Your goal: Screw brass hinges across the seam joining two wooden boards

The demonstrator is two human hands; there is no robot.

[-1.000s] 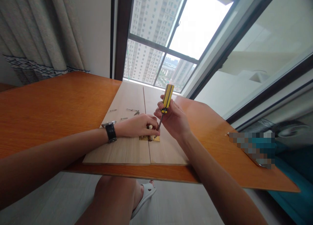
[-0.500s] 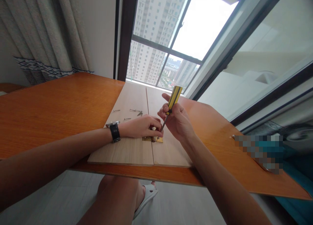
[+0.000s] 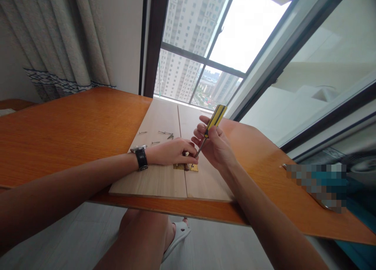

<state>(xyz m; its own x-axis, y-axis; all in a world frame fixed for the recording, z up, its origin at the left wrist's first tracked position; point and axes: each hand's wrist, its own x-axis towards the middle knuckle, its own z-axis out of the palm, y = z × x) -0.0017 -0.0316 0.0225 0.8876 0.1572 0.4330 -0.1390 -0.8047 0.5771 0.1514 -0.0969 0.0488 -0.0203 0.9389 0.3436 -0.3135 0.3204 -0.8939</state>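
Observation:
A screwdriver [image 3: 216, 117] with a yellow and black handle is gripped in my right hand [image 3: 216, 144], tilted with its handle up to the right. Its metal shaft slants down to a brass hinge [image 3: 193, 167] lying across the seam of two pale wooden boards. My left hand [image 3: 180, 151] rests over the hinge, fingers curled and closed beside the lower shaft. Whatever is pinched there, a screw or the shaft, is hidden by the fingertips. The screwdriver's tip is hard to make out.
Several loose screws [image 3: 166, 133] lie on the left board [image 3: 152, 183], beyond my left hand. Beside it is the right board [image 3: 208, 189]. Both boards sit on an orange-brown wooden table [image 3: 96, 121]. A window stands behind the table, and a blurred-out object lies at the right.
The screwdriver's handle has leaned further to the right, and my right-hand fingers have shifted on it. My left hand stays at the hinge. The whole view has shifted slightly.

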